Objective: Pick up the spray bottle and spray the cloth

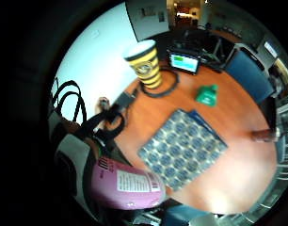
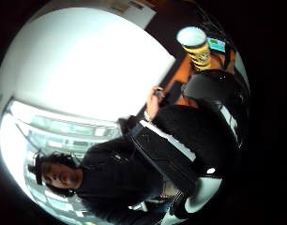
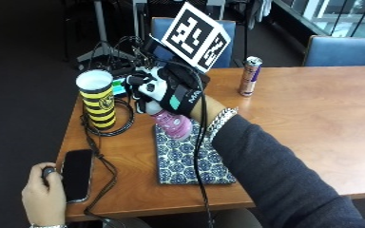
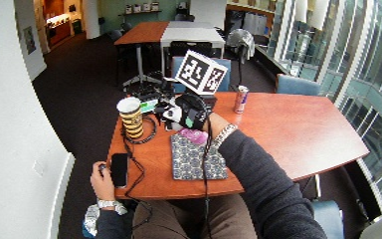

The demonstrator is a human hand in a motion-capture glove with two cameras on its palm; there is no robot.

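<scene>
pink spray bottle apparently gripped in curled gloved right hand, raised above patterned cloth

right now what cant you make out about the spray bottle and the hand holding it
- Spray bottle top and nozzle: outside view, hidden by the gloved right hand.
- Finger on the trigger: hidden too.
- Label text: little finger side palm view, too small.
- Cloth far edge: covered by the bottle.
</scene>
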